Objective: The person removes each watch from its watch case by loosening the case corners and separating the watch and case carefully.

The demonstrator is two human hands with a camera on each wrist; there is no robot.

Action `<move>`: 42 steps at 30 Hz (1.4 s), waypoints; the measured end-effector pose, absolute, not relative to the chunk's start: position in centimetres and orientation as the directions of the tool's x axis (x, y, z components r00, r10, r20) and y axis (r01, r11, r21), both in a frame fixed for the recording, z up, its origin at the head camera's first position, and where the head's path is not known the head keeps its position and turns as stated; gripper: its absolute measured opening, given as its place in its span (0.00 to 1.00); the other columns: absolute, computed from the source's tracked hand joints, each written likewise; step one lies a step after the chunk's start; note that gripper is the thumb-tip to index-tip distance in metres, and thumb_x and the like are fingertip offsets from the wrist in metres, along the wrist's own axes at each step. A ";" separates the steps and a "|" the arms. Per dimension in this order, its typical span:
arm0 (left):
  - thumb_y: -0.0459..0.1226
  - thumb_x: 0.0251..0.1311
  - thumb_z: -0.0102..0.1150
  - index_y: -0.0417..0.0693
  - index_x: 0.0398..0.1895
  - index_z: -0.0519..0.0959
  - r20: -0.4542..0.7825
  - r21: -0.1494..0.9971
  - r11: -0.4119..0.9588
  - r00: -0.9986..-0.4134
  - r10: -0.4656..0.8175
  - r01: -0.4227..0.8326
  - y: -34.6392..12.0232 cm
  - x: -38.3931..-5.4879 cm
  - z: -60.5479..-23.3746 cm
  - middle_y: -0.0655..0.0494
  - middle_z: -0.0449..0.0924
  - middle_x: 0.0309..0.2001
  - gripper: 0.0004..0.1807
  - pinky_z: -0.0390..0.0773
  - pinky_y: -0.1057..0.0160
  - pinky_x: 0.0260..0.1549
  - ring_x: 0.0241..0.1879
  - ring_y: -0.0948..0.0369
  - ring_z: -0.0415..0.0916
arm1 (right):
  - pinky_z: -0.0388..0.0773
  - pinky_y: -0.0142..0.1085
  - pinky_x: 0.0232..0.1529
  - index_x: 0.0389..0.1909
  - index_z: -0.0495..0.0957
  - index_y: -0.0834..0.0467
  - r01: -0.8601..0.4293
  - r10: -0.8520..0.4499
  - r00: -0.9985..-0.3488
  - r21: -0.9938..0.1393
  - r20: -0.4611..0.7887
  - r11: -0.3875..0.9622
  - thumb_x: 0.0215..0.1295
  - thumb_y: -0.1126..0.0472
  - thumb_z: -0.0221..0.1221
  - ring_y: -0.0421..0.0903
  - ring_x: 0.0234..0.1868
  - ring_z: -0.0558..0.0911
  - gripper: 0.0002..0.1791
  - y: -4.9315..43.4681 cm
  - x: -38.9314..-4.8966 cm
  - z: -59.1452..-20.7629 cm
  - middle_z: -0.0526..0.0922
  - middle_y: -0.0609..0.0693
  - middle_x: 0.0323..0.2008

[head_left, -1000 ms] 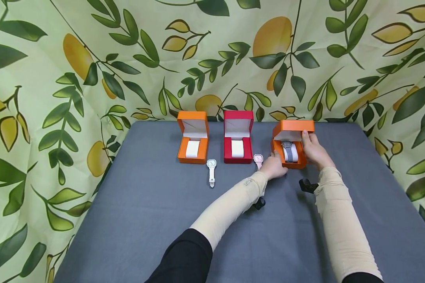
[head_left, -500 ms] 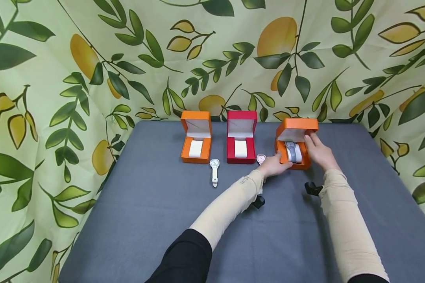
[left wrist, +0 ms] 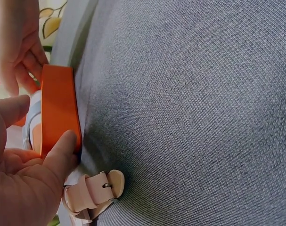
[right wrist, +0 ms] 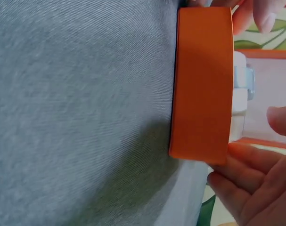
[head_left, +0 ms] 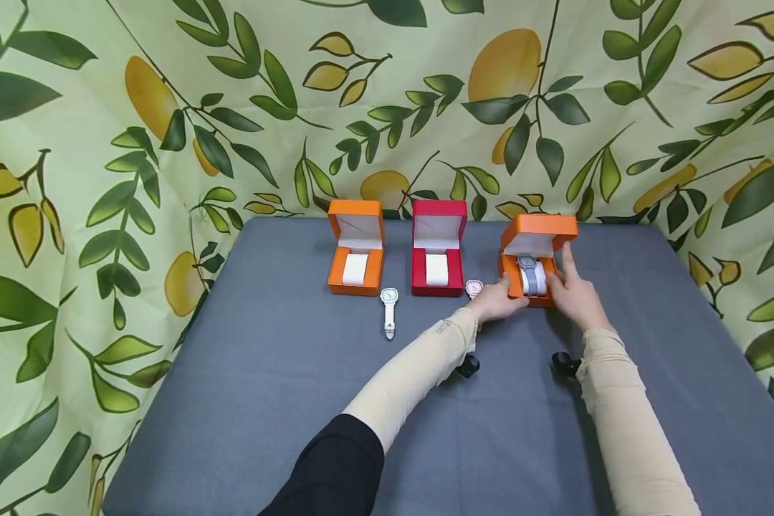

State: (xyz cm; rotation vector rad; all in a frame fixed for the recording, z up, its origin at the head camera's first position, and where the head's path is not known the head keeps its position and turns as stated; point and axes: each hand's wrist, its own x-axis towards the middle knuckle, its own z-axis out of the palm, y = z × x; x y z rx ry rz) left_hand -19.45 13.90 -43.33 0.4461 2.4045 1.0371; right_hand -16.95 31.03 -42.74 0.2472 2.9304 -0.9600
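An orange watch box (head_left: 538, 224) stands with its lid up at the right of the back row. Inside, a watch with a grey-blue strap (head_left: 530, 276) is wrapped round a white cushion. My left hand (head_left: 495, 301) grips the box's front left corner, with fingers against its side and front. On the right, my right hand (head_left: 580, 297) has its index finger extended up by the lid's edge and its other fingers at the box's side. In the right wrist view its thumb is apart from the box (right wrist: 201, 84). A pink watch (left wrist: 93, 193) lies beside my left hand, partly hidden by it.
Another open orange watch box (head_left: 355, 290) and an open red watch box (head_left: 436, 292) stand to the left, each with a white cushion. A white watch (head_left: 389, 312) lies before them on the grey table (head_left: 264, 401). Leaf-patterned cloth (head_left: 232, 107) hangs behind.
My right hand has slid down from the lid, its index finger now straightened and the thumb lower on the box. My left hand has shifted to the box's left corner. The lid stays up.
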 end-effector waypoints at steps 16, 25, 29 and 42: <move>0.49 0.62 0.52 0.46 0.73 0.46 -0.291 0.705 0.688 -0.814 0.503 0.173 14.2 -19.9 -43.3 0.54 0.59 0.70 0.42 0.64 0.70 0.62 0.65 0.64 0.64 | 0.71 0.57 0.34 0.69 0.15 0.52 0.148 0.201 -0.979 -0.529 0.043 0.836 0.70 0.52 0.42 0.69 0.34 0.78 0.46 30.6 -17.4 -43.2 0.74 0.75 0.48; 0.49 0.62 0.52 0.48 0.73 0.46 -0.316 0.706 0.691 -0.804 0.504 0.155 14.1 -19.8 -43.6 0.57 0.56 0.71 0.41 0.61 0.71 0.64 0.67 0.66 0.60 | 0.72 0.54 0.34 0.69 0.17 0.45 0.216 0.230 -0.972 -0.520 -0.037 0.827 0.70 0.49 0.42 0.66 0.34 0.77 0.44 31.1 -17.9 -42.6 0.75 0.76 0.45; 0.49 0.62 0.52 0.48 0.73 0.47 -0.317 0.705 0.692 -0.802 0.507 0.158 14.0 -19.8 -43.5 0.57 0.57 0.71 0.41 0.62 0.70 0.64 0.67 0.65 0.61 | 0.73 0.54 0.35 0.68 0.16 0.44 0.219 0.231 -0.972 -0.518 -0.041 0.827 0.69 0.47 0.43 0.65 0.34 0.78 0.45 31.2 -18.1 -42.7 0.75 0.75 0.45; 0.44 0.63 0.52 0.44 0.52 0.74 -0.030 0.524 0.774 -0.900 0.435 0.356 14.4 -20.4 -43.5 0.51 0.75 0.48 0.18 0.73 0.70 0.46 0.47 0.61 0.73 | 0.67 0.58 0.53 0.74 0.36 0.51 0.132 0.260 -0.963 -0.700 0.079 0.702 0.67 0.47 0.49 0.66 0.52 0.71 0.42 31.7 -17.3 -44.3 0.71 0.71 0.53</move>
